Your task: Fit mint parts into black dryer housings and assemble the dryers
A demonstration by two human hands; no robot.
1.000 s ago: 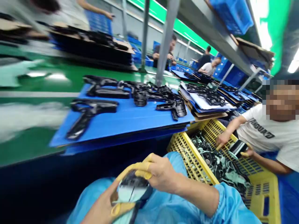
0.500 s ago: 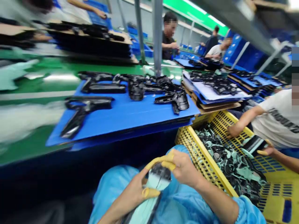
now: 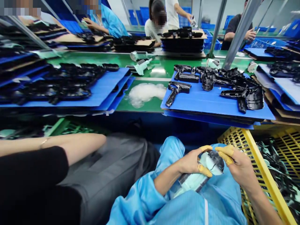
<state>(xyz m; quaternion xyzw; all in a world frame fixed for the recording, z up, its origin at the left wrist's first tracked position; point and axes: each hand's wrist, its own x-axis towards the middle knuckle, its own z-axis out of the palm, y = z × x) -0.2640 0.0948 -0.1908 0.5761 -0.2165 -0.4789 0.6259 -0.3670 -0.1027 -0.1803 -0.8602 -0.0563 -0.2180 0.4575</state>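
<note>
Left hand (image 3: 191, 163) and right hand (image 3: 239, 167) both closed around a glossy black moulded plastic part (image 3: 217, 160), which is partly wrapped in pale green protective film (image 3: 194, 182); the part sits between the hands, over the lap of a sky-blue gown (image 3: 187, 203); yellow finger cots (image 3: 225, 154) cover several fingertips; a yellow plastic crate (image 3: 262, 172) stands just right of the lap, heaped with black and pale green scraps (image 3: 278, 162); ahead runs a long green-topped bench (image 3: 154, 67); on it, a blue corrugated plastic sheet (image 3: 211, 104) carries a row of black moulded parts (image 3: 243, 97), with one pistol-shaped black part (image 3: 178, 90) lying slightly apart; a tuft of white fluff (image 3: 145, 93) lies on the green surface just left of that sheet; a second blue corrugated sheet (image 3: 110, 84) further left holds more black parts (image 3: 56, 84); at the left edge, a co-worker's bare forearm (image 3: 47, 145) rests above a dark grey apron (image 3: 110, 168); beyond the bench, more co-workers (image 3: 156, 25) stand and sit among steel posts (image 3: 241, 32) and stacked blue crates (image 3: 144, 15); the room is brightly lit.
</note>
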